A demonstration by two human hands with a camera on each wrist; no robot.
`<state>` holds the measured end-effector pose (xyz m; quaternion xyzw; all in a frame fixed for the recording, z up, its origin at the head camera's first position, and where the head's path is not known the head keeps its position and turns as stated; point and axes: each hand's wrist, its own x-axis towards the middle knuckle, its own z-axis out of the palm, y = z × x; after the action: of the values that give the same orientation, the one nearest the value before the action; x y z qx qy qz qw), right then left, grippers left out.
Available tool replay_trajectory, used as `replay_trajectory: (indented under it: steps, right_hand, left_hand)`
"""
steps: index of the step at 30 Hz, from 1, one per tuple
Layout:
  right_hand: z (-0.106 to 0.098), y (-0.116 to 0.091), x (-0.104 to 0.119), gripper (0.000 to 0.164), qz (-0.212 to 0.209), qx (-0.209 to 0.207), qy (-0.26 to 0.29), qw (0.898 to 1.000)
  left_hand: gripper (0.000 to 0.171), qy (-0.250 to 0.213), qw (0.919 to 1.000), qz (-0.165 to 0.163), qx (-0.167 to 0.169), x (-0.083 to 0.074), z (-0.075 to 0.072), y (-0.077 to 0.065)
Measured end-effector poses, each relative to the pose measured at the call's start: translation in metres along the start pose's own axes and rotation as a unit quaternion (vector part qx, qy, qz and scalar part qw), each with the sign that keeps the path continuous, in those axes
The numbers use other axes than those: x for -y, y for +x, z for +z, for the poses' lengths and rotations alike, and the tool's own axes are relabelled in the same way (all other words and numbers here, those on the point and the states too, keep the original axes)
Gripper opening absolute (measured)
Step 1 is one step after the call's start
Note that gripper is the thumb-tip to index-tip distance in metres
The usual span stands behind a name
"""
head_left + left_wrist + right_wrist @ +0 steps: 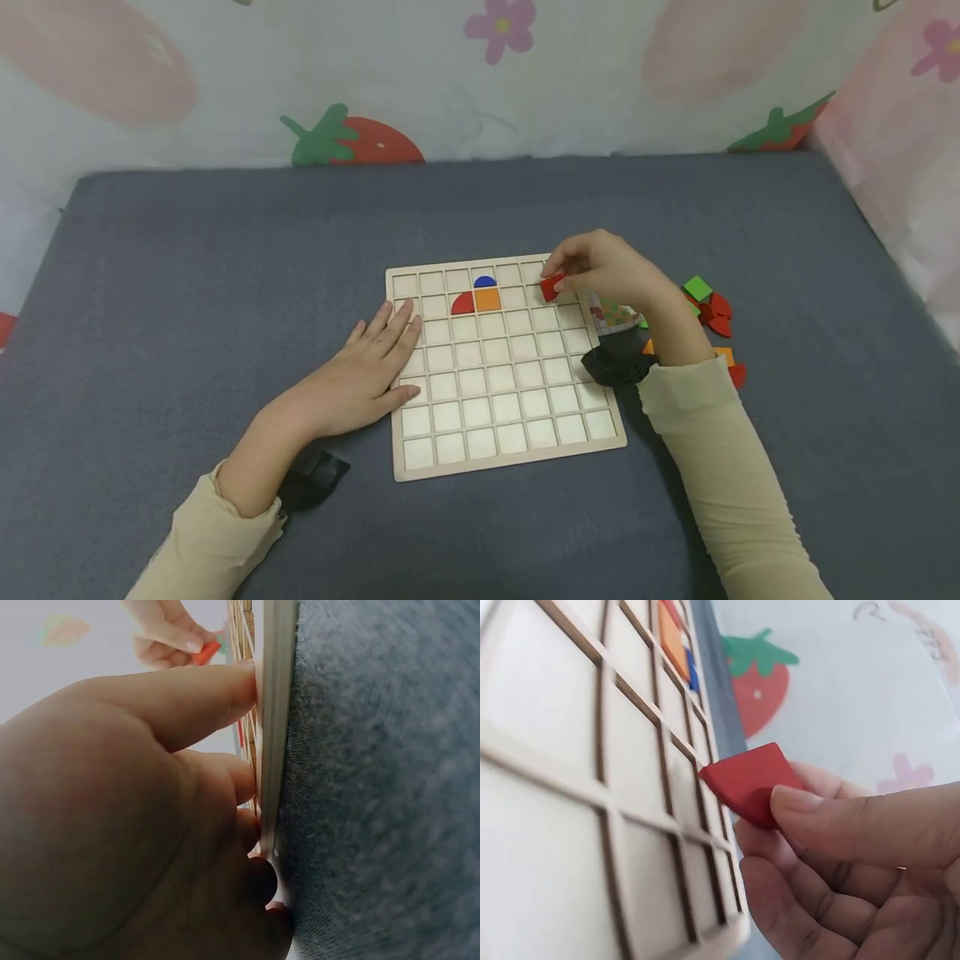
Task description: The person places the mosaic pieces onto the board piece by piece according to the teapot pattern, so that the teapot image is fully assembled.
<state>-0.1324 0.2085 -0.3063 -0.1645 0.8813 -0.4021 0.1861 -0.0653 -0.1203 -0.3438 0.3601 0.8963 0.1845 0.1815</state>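
A wooden grid board (495, 467) lies on the dark cloth. My left hand (363, 367) rests flat on its left edge with the fingers straight; in the left wrist view the thumb (195, 701) touches the rim. Above the board's upper right corner, my right hand (607, 271) pinches a red quarter-circle piece (750, 780) between thumb and fingers. Set in the upper cells are a blue half-circle piece (485, 282), an orange square piece (487, 299) and a red quarter-circle piece (463, 303).
Right of the board lie several loose pieces, among them a green square (697, 288) and red pieces (720, 317). A small printed pattern card (615, 317) is partly hidden by the right arm. Behind the table hangs a strawberry-print curtain (585, 83).
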Motion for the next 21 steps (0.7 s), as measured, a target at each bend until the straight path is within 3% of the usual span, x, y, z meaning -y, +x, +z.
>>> replay_trajectory:
  steps: [5,14,21]
  right_hand:
    - [0.010,0.005,0.003,0.010,0.013,0.005,0.005,1.000]
    - [0.023,0.021,0.018,0.008,0.017,0.002,-0.062,0.998]
    - [0.025,0.028,0.019,0.005,0.040,-0.003,-0.050,0.998]
  left_hand:
    - [0.073,0.001,1.0000,0.005,0.007,0.000,0.002,0.003]
    - [0.073,-0.001,1.0000,0.005,0.005,0.000,0.003,0.003]
    - [0.072,-0.002,1.0000,0.006,0.004,0.000,0.003,0.004]
